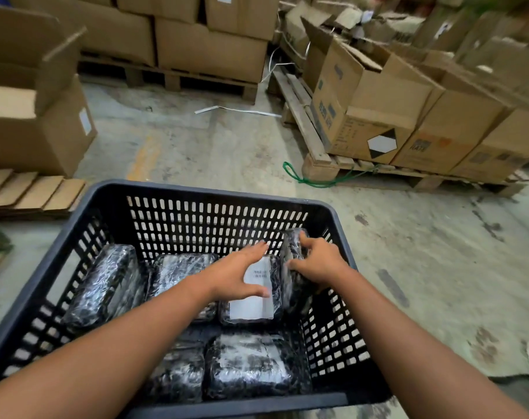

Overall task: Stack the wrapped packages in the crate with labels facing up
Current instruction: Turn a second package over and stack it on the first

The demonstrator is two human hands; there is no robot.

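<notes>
A dark slotted plastic crate (214,193) stands on the floor in front of me. Several black packages in shiny clear wrap lie flat inside it. One package (252,306) at the middle right shows a white barcode label facing up. My left hand (237,275) rests flat on it, fingers spread. My right hand (319,258) grips another wrapped package (292,252) that stands on its edge against the crate's right wall. Two packages (104,285) lie flat at the left and two more (251,367) at the near side.
Open and closed cardboard boxes (375,116) sit on wooden pallets at the right and the back. More boxes (39,125) and flattened cardboard (33,193) are at the left. A green cord (305,178) and white strapping (236,109) lie on the concrete floor.
</notes>
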